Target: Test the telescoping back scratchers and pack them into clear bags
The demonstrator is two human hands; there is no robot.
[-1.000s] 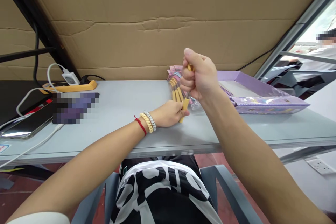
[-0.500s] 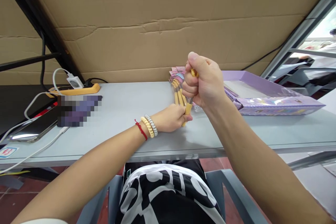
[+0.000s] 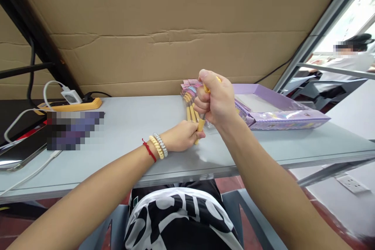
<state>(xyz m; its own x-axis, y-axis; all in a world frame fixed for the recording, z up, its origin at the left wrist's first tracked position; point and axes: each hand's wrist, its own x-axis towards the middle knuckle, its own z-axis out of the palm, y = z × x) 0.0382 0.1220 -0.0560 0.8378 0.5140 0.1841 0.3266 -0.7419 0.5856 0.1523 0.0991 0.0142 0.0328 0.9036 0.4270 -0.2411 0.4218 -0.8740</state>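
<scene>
My left hand [image 3: 181, 136] is closed, thumb and fingers pinching the lower end of a yellow piece [image 3: 200, 125]. Just beyond it, several slim yellow sticks [image 3: 190, 112] lie side by side on the desk, their far ends among pink and pale blue plastic wrappings [image 3: 190, 86]. Above the left hand, my right hand [image 3: 218, 97] makes an upright fist around a yellow stick-like thing [image 3: 208, 87]. A bit of yellow shows at the top of this fist, and a shiny part shows beneath it, close to the left fingers. Its exact kind is hidden by the fingers.
An open purple box [image 3: 281, 119] stands right of my right hand. On the left are a yellow power strip [image 3: 88, 104] with a white charger [image 3: 71, 95], cables and a dark phone [image 3: 23, 152]. Cardboard [image 3: 131, 58] backs the grey desk [image 3: 137, 119]. A person [image 3: 348, 64] sits at far right.
The camera view has turned to the right, so the desk things sit further left and the person shows more. My right fist is slightly lower; both hands keep their grips.
</scene>
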